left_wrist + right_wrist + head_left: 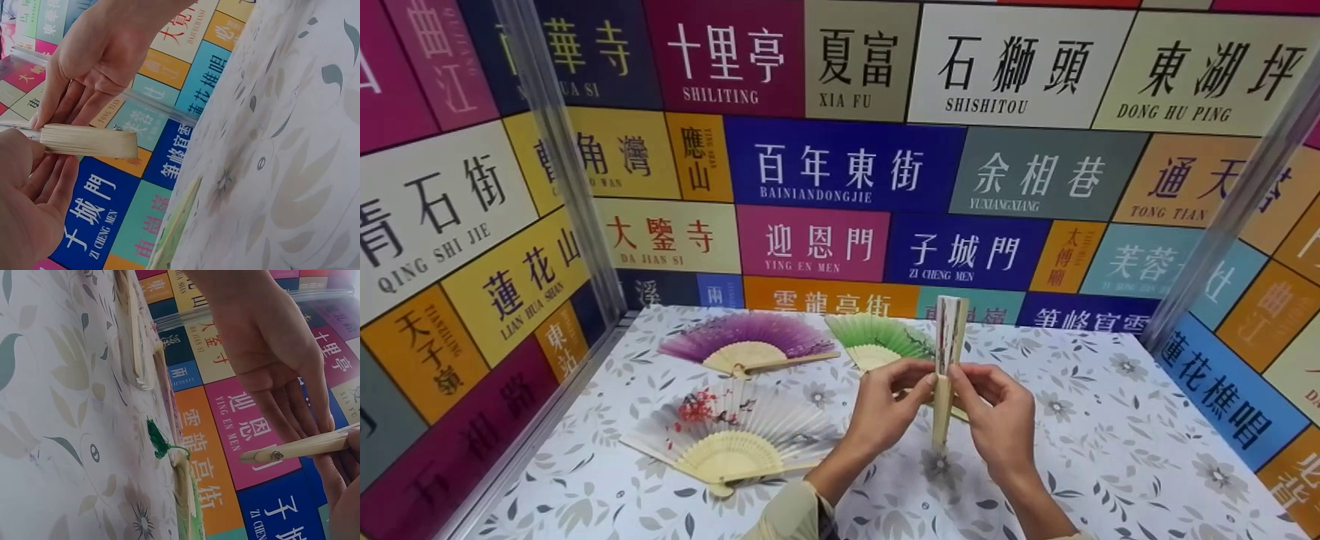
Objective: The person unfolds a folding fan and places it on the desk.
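Both hands hold a folded fan [940,412] upright above the table, its pale wooden ribs closed together and the pivot end down. My left hand [889,401] pinches its left side between thumb and fingers. From the other side my right hand [997,409] pinches it at about the same height. In the left wrist view the stacked ribs of the folded fan [90,140] show edge-on. Its rivet end [275,454] appears in the right wrist view. Behind the hands lies a spread green fan [877,335], partly hidden by them.
A spread purple fan [787,337] lies at the back left. Nearer, a spread whitish fan [780,424] with red blossoms lies left of my left forearm. A green tassel [159,439] hangs near the green fan. The floral tablecloth [1110,450] meets sign-covered walls [840,161].
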A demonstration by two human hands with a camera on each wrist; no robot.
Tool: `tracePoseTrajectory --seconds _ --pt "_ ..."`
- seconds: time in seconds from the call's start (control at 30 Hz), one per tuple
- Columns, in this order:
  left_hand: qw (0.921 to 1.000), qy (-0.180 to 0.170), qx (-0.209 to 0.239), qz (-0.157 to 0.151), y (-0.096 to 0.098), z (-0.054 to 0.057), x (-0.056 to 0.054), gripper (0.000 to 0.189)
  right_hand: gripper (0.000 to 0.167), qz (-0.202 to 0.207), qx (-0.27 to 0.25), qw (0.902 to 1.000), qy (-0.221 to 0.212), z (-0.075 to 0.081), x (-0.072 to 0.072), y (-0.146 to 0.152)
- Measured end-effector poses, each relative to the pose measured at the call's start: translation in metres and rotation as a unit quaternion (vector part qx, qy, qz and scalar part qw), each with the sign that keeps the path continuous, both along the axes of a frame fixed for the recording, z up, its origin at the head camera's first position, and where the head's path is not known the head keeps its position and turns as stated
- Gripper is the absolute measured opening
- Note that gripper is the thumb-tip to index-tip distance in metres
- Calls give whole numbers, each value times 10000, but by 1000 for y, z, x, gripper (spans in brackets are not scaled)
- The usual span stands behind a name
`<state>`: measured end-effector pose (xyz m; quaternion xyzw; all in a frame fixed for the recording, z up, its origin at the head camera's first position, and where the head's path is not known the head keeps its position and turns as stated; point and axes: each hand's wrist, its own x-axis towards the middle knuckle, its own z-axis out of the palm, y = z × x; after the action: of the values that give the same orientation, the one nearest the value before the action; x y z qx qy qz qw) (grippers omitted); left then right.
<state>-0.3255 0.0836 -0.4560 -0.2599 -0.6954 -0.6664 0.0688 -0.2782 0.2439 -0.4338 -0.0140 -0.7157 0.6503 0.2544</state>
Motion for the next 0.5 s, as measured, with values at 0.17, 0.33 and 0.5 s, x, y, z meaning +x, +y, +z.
tracePoseTrajectory --seconds 0.17,0.33,0.5 --pt "9954 -368 649 -604 -2 -4 -1 22 28 109 -307 9995 -47 0 0 1" --pt "9833 -1015 1120 -1014 -4 -6 -1 25 30 190 -393 9989 -143 1 0 3" --pt "9743 -1352 1370 -1168 -4 -6 -1 26 31 222 -538 9981 -212 1 -1 5"
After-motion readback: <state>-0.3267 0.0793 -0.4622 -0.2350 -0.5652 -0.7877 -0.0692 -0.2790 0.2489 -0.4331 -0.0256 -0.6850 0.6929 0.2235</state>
